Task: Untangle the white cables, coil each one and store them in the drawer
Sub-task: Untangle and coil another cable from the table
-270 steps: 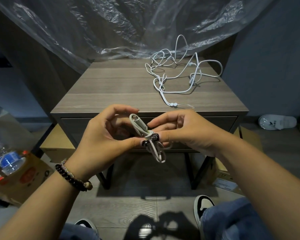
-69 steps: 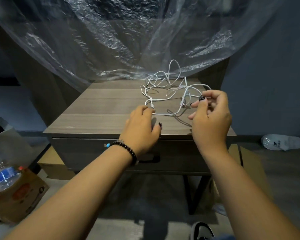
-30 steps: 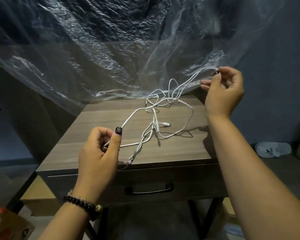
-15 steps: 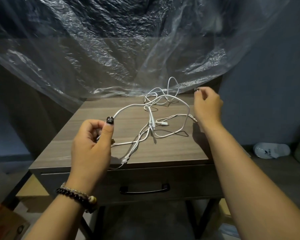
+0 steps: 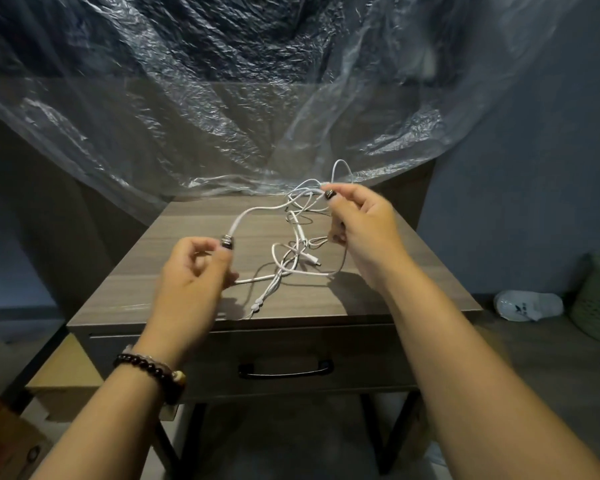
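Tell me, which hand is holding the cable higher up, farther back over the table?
The right hand: it pinches the white cables near the tangle's far end, while the left hand grips a strand nearer the table's front edge.

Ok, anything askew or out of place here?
Only the white cables: a knotted heap on the table, pinched by the left hand and right hand. The drawer is shut.

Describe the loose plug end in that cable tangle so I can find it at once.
On the wooden nightstand, look at the tangle of white cables between the two hands. At its right edge, near the right hand, lies the plug: a short, straight stub with a metal tip, unlike the looping cords.
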Demonstrator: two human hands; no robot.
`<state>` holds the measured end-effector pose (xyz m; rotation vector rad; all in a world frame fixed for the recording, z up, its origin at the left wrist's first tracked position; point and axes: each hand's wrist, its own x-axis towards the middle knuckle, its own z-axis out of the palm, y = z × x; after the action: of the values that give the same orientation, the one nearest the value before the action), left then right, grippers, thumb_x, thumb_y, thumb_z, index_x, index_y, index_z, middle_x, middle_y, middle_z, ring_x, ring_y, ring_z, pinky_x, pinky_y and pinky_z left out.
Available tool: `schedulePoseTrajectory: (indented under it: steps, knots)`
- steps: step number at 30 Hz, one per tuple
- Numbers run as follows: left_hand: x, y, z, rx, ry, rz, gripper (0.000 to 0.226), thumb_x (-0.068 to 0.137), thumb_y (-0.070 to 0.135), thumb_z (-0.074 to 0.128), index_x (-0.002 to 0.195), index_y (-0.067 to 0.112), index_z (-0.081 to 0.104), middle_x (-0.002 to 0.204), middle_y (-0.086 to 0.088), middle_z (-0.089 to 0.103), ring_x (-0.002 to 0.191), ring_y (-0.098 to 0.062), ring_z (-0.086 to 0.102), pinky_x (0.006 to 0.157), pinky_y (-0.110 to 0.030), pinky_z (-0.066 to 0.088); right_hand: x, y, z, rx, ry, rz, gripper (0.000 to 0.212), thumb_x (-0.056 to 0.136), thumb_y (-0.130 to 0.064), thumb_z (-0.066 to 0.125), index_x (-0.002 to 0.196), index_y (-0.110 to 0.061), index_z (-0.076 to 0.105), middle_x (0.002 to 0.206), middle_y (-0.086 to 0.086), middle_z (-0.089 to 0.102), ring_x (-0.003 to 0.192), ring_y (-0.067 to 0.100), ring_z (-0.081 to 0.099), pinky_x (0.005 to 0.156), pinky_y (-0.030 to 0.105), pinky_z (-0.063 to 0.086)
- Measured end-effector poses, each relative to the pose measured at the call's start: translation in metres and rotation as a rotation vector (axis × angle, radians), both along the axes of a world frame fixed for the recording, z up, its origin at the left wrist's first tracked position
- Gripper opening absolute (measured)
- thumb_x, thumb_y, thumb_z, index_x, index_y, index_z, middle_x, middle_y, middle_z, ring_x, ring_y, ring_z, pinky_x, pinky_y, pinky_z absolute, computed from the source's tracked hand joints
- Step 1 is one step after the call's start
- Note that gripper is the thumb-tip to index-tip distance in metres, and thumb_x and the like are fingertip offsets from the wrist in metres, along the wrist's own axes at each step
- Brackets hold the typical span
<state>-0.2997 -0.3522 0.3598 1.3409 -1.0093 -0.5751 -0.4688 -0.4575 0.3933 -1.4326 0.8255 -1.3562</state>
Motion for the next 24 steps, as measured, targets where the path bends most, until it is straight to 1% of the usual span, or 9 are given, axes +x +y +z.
schedulePoseTrajectory:
  steps: [2,4,6,10,13,15,18,21,24]
  knots:
    - [-0.003,0.004,-0.004,0.089,-0.216,-0.069,0.016,0.09,0.027,0.059,0.104,0.023,0.053,0.091,0.002,0.061,0.079,-0.011,0.064,0.067,-0.026,0.049,-0.002,0.004,0.013,0.038,-0.134,0.015,0.017,0.094,-0.003,0.051,0.101,-0.008,0.066,0.051,-0.007,0.041,0.042,0.005,0.033,0.043,0.021,0.035]
    - [-0.004,0.006,-0.009,0.177,-0.409,-0.14,0.031,0.086,0.029,0.065,0.113,0.027,0.05,0.101,0.01,0.059,0.083,-0.001,0.06,0.067,-0.017,0.045,-0.007,0.009,0.024,0.093,-0.236,0.037,0.017,0.095,-0.003,0.05,0.102,-0.005,0.066,0.052,-0.006,0.036,0.043,0.006,0.027,0.039,0.019,0.027]
    - [-0.001,0.007,-0.011,0.249,-0.497,-0.193,0.038,0.085,0.026,0.068,0.118,0.027,0.05,0.109,0.011,0.056,0.095,0.001,0.057,0.073,-0.013,0.046,-0.012,0.014,0.029,0.136,-0.285,0.048,0.019,0.094,-0.001,0.048,0.105,-0.001,0.065,0.052,-0.006,0.032,0.043,0.006,0.023,0.037,0.019,0.022]
    - [0.007,0.004,-0.012,0.293,-0.594,-0.123,0.036,0.082,0.019,0.071,0.115,0.025,0.057,0.117,0.004,0.055,0.109,-0.013,0.054,0.095,-0.035,0.048,-0.018,0.021,0.029,0.267,-0.36,0.06,0.017,0.095,-0.001,0.046,0.102,0.001,0.062,0.045,-0.008,0.031,0.038,0.004,0.022,0.034,0.017,0.019]
    - [0.013,-0.007,-0.015,0.274,-0.692,0.017,0.032,0.081,0.014,0.072,0.108,0.025,0.06,0.114,0.001,0.051,0.109,-0.019,0.052,0.096,-0.033,0.044,-0.023,0.022,0.023,0.425,-0.468,0.103,0.015,0.097,-0.004,0.045,0.098,-0.002,0.06,0.044,-0.007,0.028,0.034,0.003,0.021,0.031,0.016,0.017]
    - [0.019,-0.018,-0.017,0.274,-0.698,0.138,0.031,0.079,0.013,0.074,0.105,0.024,0.062,0.116,-0.005,0.052,0.106,-0.019,0.051,0.089,-0.026,0.039,-0.029,0.023,0.017,0.551,-0.581,0.159,0.016,0.099,-0.006,0.041,0.094,-0.004,0.056,0.044,-0.007,0.026,0.031,0.003,0.02,0.028,0.015,0.017]
    - [0.026,-0.03,-0.019,0.33,-0.551,0.232,0.043,0.078,0.016,0.077,0.117,0.014,0.059,0.124,-0.01,0.05,0.102,-0.021,0.055,0.08,-0.025,0.046,-0.042,0.034,0.002,0.723,-0.799,0.19,0.017,0.1,-0.007,0.038,0.091,-0.005,0.053,0.044,-0.006,0.025,0.028,0.004,0.02,0.027,0.015,0.016]
    - [0.022,-0.031,-0.021,0.355,-0.482,0.267,0.063,0.076,0.015,0.076,0.131,0.014,0.045,0.136,-0.011,0.036,0.12,-0.028,0.046,0.102,-0.041,0.042,-0.053,0.043,-0.014,0.851,-0.949,0.125,0.016,0.098,-0.005,0.041,0.094,-0.002,0.056,0.045,-0.004,0.024,0.028,0.006,0.02,0.025,0.017,0.017]
    - [0.001,-0.018,-0.014,0.259,-0.508,0.335,0.062,0.075,0.005,0.069,0.129,0.017,0.041,0.135,-0.007,0.031,0.126,-0.027,0.031,0.109,-0.043,0.03,-0.057,0.045,-0.02,0.878,-0.972,0.075,0.016,0.098,-0.003,0.04,0.094,-0.002,0.056,0.045,-0.004,0.022,0.027,0.007,0.018,0.025,0.018,0.015]
